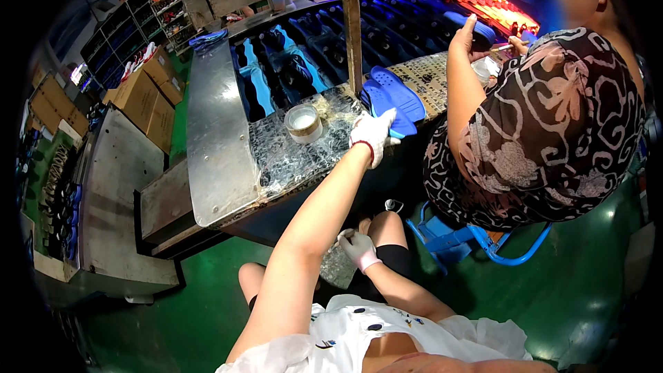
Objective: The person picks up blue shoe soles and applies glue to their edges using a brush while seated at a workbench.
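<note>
My left hand (373,137), in a white glove with a red cuff edge, reaches to the bench edge. Its fingers close on the near end of a blue shoe sole (381,102). A second blue sole (402,93), with small holes at its far end, overlaps it on the right. Left of this hand, a round tub (303,123) with white contents stands on the plastic-covered bench top (276,159). Above my lap, my gloved right hand (359,250) has curled fingers; what they hold, if anything, is hidden. A grey, crumpled-looking surface (338,268) lies beside it.
A co-worker (545,131) sits at the right on a blue-framed stool (452,238), hands over the bench. Behind the metal post (351,41), a conveyor (318,41) carries blue and black shoe parts toward a glowing heater (490,3). Cartons (141,100) stand left.
</note>
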A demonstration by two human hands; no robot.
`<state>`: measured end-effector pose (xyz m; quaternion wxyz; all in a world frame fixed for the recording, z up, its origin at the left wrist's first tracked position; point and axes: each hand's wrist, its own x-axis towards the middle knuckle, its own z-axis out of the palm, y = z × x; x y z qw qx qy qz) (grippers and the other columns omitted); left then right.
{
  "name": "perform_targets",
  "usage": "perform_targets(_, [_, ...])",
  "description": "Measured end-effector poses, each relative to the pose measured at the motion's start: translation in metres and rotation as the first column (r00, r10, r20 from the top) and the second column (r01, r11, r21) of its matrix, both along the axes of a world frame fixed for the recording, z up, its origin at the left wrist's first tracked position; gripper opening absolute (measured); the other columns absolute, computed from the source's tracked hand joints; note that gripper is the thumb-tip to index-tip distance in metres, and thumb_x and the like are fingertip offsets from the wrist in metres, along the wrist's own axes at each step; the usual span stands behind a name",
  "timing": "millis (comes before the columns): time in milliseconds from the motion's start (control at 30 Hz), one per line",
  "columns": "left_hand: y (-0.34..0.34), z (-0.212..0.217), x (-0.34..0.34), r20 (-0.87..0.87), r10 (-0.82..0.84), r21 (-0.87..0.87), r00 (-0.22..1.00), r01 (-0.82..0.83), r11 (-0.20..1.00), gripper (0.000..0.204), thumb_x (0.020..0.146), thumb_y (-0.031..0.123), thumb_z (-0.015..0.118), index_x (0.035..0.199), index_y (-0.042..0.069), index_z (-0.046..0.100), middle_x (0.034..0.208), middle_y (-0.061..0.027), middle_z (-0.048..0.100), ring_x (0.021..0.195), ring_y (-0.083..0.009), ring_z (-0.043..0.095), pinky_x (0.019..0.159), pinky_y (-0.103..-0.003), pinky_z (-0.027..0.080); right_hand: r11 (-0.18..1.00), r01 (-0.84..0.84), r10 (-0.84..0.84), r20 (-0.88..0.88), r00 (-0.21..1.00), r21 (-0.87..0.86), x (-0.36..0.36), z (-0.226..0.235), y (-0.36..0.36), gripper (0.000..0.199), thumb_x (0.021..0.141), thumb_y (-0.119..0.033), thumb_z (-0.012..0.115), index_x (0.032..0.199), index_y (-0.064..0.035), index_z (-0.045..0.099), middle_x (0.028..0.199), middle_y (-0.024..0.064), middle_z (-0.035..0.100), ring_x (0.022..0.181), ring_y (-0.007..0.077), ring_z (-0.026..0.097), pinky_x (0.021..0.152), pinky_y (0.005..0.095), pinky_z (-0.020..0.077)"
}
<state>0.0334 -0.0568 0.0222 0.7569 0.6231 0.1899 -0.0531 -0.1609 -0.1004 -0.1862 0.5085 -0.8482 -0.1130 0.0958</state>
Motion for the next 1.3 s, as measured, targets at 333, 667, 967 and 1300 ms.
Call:
perform_targets(333, [0.059,-0.044,-0.14,0.108,-0.197,-0.096,0.974,0.207,0.974,0.036,0.094,0.038,0.055,0.085,0.003,0.057,0.071,-0.0036,0.058,0.058,-0.0122,0.054,0.052,-0.025,0.045,0.991,-0.044,0.039,-0.041,0.998,-0.129,0.0,-0.005,0.0,0.04,0.087,-0.046,0.053,0.096,-0.0097,0.066,0.089,0.0198,0.067,0.087,0.0374,0.065,0.078,0.0455,0.0501])
perform_targets(667, [0.188,-0.301,-0.312,-0.329,0.548,-0.02,0.769,-0.586,0.81,0.037,0.09,0.04,0.058,0.092,0.003,0.062,0.073,-0.0081,0.062,0.053,-0.0171,0.055,0.044,-0.032,0.043,0.961,-0.141,0.141,-0.018,0.99,-0.237,-0.013,-0.002,0.003,0.033,0.085,-0.036,0.05,0.089,-0.0053,0.062,0.082,0.0201,0.065,0.081,0.0374,0.064,0.075,0.0467,0.0476])
perform_targets(967, [0.156,-0.275,-0.306,-0.734,-0.276,0.602,0.62,0.783,0.157,0.067,0.081,0.051,0.056,0.125,0.0,0.054,0.126,-0.025,0.054,0.12,-0.0389,0.051,0.099,-0.043,0.043,0.94,-0.199,0.202,-0.019,0.979,-0.276,-0.019,-0.003,0.01,0.032,0.089,-0.037,0.051,0.092,-0.0069,0.061,0.081,0.0155,0.066,0.082,0.0354,0.064,0.077,0.0458,0.0471])
perform_targets(1300, [0.157,-0.259,-0.3,-0.755,-0.183,0.556,0.629,0.763,0.328,0.082,0.083,0.054,0.054,0.142,0.002,0.034,0.145,-0.0227,0.036,0.133,-0.035,0.038,0.108,-0.041,0.034,0.914,-0.253,0.262,-0.014,0.965,-0.317,-0.026,0.004,0.012,0.031,0.088,-0.037,0.052,0.092,-0.0068,0.06,0.085,0.0162,0.065,0.085,0.0352,0.063,0.077,0.0459,0.0471])
